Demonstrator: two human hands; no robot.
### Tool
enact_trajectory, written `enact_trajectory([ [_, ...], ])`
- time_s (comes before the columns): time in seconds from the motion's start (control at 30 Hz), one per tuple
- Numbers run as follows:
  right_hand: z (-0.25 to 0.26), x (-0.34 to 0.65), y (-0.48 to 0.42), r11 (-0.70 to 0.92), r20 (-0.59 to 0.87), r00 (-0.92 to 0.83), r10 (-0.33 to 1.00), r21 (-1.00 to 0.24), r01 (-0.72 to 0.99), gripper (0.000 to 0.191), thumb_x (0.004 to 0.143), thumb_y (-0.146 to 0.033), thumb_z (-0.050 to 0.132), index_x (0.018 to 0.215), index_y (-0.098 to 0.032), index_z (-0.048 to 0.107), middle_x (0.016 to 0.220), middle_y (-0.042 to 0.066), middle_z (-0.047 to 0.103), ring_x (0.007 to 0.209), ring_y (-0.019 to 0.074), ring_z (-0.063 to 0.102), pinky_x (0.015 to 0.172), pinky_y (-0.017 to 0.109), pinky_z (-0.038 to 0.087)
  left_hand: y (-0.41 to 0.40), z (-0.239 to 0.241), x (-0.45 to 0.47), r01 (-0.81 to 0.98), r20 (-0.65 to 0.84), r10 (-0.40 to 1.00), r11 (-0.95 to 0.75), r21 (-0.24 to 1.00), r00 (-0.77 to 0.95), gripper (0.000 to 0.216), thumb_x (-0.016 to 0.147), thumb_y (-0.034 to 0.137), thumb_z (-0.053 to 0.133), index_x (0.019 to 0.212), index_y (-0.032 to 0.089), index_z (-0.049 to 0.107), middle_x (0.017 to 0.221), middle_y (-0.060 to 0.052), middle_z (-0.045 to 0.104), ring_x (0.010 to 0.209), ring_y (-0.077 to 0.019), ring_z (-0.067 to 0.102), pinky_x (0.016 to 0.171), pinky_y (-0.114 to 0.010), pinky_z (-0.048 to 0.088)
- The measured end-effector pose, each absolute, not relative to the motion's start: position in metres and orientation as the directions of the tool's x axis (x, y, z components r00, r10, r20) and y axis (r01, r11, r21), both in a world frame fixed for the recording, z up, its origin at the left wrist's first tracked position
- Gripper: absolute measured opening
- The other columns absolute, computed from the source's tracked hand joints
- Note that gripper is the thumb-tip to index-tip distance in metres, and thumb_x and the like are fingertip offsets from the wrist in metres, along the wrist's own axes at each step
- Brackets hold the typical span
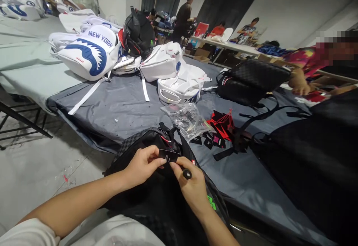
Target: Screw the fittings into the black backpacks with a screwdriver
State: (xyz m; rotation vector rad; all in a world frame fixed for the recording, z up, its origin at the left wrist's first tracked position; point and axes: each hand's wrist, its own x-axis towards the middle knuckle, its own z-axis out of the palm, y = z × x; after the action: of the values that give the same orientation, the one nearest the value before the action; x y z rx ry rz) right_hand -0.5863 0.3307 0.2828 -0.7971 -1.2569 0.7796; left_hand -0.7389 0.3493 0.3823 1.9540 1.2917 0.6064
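Note:
A black backpack (156, 201) with a checkered pattern lies in front of me at the table's edge. Above it, a small black hang tag (169, 155) with pale print is pinched between my two hands. My left hand (144, 166) has the tag's left end between thumb and fingers. On the right end are the thumb and forefinger of my right hand (192, 184). Out of that same hand sticks the round dark end of a handle (187, 174); the rest of it is hidden in the palm. A green label (212, 202) shows on the backpack's right side.
Beyond the backpack lie a clear plastic bag (186, 121), red tags with strings (222, 123) and several black tags (208, 141). White backpacks (92, 52) are piled farther back. At right are dark backpacks (254, 78) and a co-worker's hand (299, 84).

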Motion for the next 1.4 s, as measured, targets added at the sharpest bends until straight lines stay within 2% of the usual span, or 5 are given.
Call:
enact_trajectory([
  [0.33,0.291,-0.587,0.342,-0.182,-0.007,-0.314,0.95,-0.825,-0.534,0.046,0.08,-0.056,0.065,0.087,-0.01,0.064,0.074,0.007,0.061,0.062,0.0125,0.055,0.052,0.022,0.042,0.361,0.386,-0.775,0.461,0.479,0.292,-0.841,-0.284,0.828,0.015,0.086,0.009,0.059,0.1,0.014,0.062,0.104,-0.009,0.069,0.104,-0.0212,0.065,0.075,-0.028,0.055],
  [0.63,0.296,-0.579,0.357,-0.18,-0.041,-0.404,0.914,-0.932,-0.314,0.043,0.077,-0.053,0.067,0.088,-0.011,0.063,0.074,0.005,0.058,0.063,0.012,0.051,0.052,0.022,0.04,0.363,0.379,-0.787,0.43,0.422,0.293,-0.859,-0.277,0.858,0.022,0.085,0.011,0.063,0.106,0.014,0.061,0.111,-0.008,0.067,0.113,-0.022,0.06,0.091,-0.035,0.051],
  [0.8,0.286,-0.572,0.376,0.189,0.192,0.043,0.98,-0.979,0.07,0.027,0.084,-0.04,0.058,0.092,-0.017,0.069,0.079,0.003,0.064,0.07,0.0152,0.056,0.066,0.026,0.041,0.373,0.377,-0.808,0.85,0.442,0.743,-0.518,-0.094,0.502,0.075,0.086,0.043,0.066,0.146,0.014,0.031,0.146,-0.02,0.039,0.138,-0.0313,0.036,0.11,-0.05,0.035],
  [1.03,0.295,-0.6,0.402,0.313,-0.006,-0.426,0.905,-0.67,0.673,0.029,0.081,-0.012,0.054,0.1,-0.029,0.069,0.092,-0.001,0.07,0.091,0.0219,0.065,0.068,0.028,0.034,0.383,0.358,-0.831,0.948,0.198,0.929,-0.317,-0.017,0.313,0.075,0.083,0.052,0.066,0.14,0.011,0.041,0.137,-0.011,0.052,0.126,-0.0242,0.05,0.107,-0.037,0.042],
  [1.4,0.305,-0.617,0.404,0.385,0.094,-0.443,0.892,-0.673,0.632,0.04,0.086,-0.011,0.056,0.123,-0.024,0.061,0.113,0.004,0.065,0.101,0.0212,0.063,0.078,0.028,0.04,0.387,0.355,-0.838,0.912,0.256,0.879,-0.409,-0.025,0.401,0.062,0.093,0.049,0.054,0.14,0.011,0.041,0.134,-0.011,0.054,0.122,-0.0225,0.052,0.104,-0.036,0.043],
])
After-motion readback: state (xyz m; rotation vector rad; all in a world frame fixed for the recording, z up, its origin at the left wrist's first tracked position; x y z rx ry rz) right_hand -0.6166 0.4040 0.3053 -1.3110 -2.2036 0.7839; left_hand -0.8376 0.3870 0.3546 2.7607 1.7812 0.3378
